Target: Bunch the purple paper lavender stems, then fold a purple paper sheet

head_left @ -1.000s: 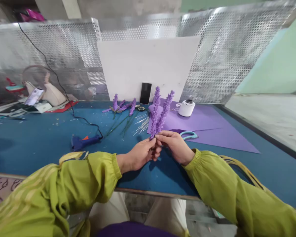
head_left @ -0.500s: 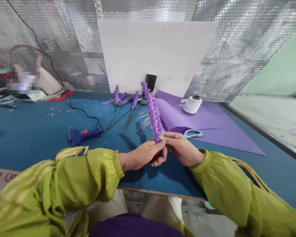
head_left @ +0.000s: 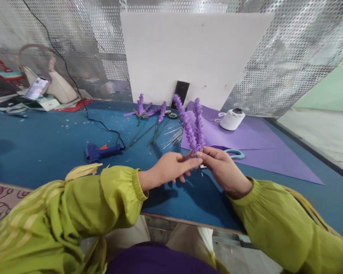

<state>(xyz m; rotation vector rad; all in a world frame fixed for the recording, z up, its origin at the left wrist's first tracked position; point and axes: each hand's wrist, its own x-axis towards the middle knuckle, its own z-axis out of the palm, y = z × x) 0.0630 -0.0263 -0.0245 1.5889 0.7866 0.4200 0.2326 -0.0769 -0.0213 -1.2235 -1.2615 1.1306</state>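
Stretching its thumb to the bases of two artificial lavender sprigs (head_left: 199, 121), my left grip (head_left: 173, 167) has its other fingers loosely curled; how firm its hold is I cannot tell. The sprigs rise above the tabletop (head_left: 34, 152), tips spread apart, and my right grip (head_left: 221, 165) pinches them low down, thumb drawn close against fingers. I judge the step in hand to be holding the two bases together; the next move calls for a steady pinch where they meet.

Across the blue surface, a lit smartphone (head_left: 36, 88) sits before a cream handbag (head_left: 62, 91); then come a blue glue gun (head_left: 103, 153), smaller lavender flowers (head_left: 162, 112), thin wires (head_left: 175, 137) and a dark smartphone (head_left: 181, 93) against a white board (head_left: 197, 49). Farther right are a white spool (head_left: 232, 119), purple sheets (head_left: 280, 163) and turquoise-handled scissors (head_left: 238, 154), partly hidden. Perforated metal panels (head_left: 103, 42) stand behind; a pale green wall (head_left: 335, 82) lies rightmost.
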